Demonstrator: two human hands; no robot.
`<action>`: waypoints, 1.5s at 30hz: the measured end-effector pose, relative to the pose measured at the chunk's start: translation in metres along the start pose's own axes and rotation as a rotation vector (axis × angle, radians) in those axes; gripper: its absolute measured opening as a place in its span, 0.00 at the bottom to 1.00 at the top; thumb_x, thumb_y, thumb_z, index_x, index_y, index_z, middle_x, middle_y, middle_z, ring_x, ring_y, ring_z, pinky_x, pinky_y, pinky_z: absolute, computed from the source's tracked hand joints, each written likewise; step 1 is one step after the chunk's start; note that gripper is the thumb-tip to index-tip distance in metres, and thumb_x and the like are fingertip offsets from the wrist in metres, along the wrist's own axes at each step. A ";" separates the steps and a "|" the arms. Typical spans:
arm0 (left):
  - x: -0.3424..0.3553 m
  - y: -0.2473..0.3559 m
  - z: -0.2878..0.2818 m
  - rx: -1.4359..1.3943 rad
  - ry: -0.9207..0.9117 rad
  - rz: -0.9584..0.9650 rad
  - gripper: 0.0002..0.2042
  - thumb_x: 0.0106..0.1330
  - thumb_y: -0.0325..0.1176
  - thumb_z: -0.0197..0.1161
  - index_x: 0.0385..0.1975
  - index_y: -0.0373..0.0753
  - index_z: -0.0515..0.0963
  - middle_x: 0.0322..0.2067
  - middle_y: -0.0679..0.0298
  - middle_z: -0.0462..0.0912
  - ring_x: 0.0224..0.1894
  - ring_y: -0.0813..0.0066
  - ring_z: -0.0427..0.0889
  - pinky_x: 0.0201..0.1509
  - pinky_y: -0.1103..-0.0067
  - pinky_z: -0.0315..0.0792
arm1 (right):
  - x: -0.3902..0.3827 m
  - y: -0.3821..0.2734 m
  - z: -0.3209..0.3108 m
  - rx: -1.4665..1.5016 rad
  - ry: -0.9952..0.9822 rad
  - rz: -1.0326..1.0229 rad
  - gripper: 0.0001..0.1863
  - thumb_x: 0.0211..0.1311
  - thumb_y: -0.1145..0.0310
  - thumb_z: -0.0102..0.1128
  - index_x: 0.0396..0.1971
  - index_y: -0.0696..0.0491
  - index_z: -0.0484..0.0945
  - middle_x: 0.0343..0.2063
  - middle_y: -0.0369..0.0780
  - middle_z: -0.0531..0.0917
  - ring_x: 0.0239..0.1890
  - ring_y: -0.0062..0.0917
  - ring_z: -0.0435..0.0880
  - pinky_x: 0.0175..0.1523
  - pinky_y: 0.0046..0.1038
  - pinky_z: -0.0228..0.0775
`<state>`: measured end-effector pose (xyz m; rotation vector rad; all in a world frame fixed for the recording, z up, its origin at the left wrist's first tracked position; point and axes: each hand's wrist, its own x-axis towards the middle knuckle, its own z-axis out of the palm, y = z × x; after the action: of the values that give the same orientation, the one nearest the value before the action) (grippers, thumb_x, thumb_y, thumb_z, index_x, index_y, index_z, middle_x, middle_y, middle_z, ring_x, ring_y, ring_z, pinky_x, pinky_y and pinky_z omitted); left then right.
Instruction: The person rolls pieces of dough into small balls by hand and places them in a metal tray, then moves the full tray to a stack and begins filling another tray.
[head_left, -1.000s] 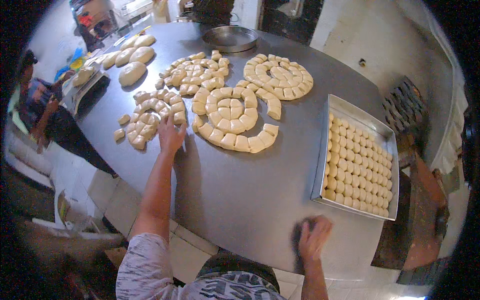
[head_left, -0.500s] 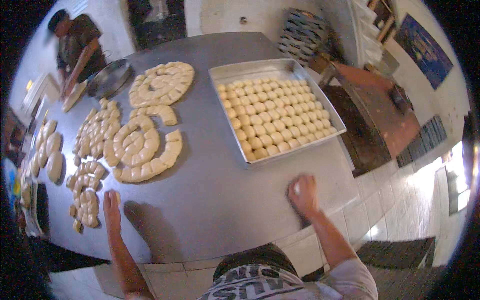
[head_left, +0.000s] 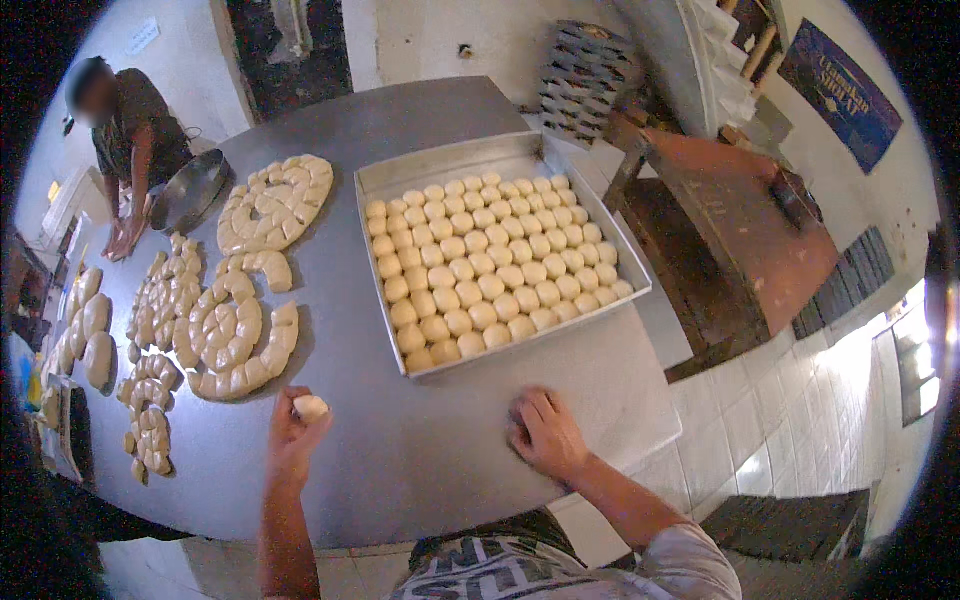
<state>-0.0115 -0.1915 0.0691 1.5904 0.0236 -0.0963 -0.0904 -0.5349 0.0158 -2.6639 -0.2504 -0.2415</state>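
Note:
My left hand (head_left: 296, 432) is raised over the near part of the metal table, its fingers closed on a small pale dough piece (head_left: 311, 408). My right hand (head_left: 548, 435) rests palm down on the table, fingers curled under; whatever lies beneath them is hidden. Just beyond it stands a large metal tray (head_left: 450, 160) with rows of smooth, round dough balls (head_left: 485, 262). To the left of my left hand lie small cut dough pieces (head_left: 152, 425). Farther off are a coiled, segmented dough strip (head_left: 222, 340) and another ring of scored dough (head_left: 277, 205).
A co-worker (head_left: 140, 140) leans over the table's far left, hands near its edge, beside a round dark pan (head_left: 188, 190). Long dough pieces (head_left: 92, 330) lie at the left. Right of the table (head_left: 430, 480) stand a reddish-brown wooden table (head_left: 760, 210) and stacked dark trays (head_left: 585, 80).
My left hand has moved right, away from the cut pieces, and now shows a dough piece. My right hand has turned palm down and come nearer. The view has shifted slightly.

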 end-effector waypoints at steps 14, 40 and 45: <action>-0.042 -0.007 0.070 -0.092 0.295 -0.260 0.08 0.62 0.38 0.56 0.30 0.43 0.66 0.26 0.71 0.67 0.30 0.82 0.68 0.33 0.83 0.63 | 0.365 0.173 -0.094 0.197 0.865 0.154 0.13 0.57 0.67 0.54 0.40 0.57 0.70 0.35 0.40 0.77 0.37 0.25 0.76 0.41 0.27 0.67; -0.050 -0.104 -0.376 1.132 1.409 -0.669 0.24 0.62 0.52 0.48 0.40 0.35 0.76 0.51 0.51 0.67 0.51 0.51 0.67 0.52 0.63 0.66 | 0.039 -0.118 0.077 0.004 -0.019 0.031 0.10 0.54 0.70 0.51 0.35 0.58 0.68 0.39 0.48 0.72 0.46 0.44 0.66 0.57 0.44 0.52; 0.021 -0.135 -0.423 1.141 1.426 -0.718 0.39 0.61 0.63 0.38 0.50 0.25 0.65 0.53 0.40 0.63 0.55 0.43 0.62 0.57 0.54 0.58 | -0.004 -0.034 0.054 -0.273 0.073 0.026 0.14 0.45 0.70 0.60 0.33 0.57 0.70 0.39 0.47 0.73 0.45 0.42 0.68 0.54 0.39 0.56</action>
<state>0.0187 0.2326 -0.0593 2.3431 1.9321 0.5858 -0.0951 -0.4813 -0.0186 -2.9179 -0.1701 -0.3896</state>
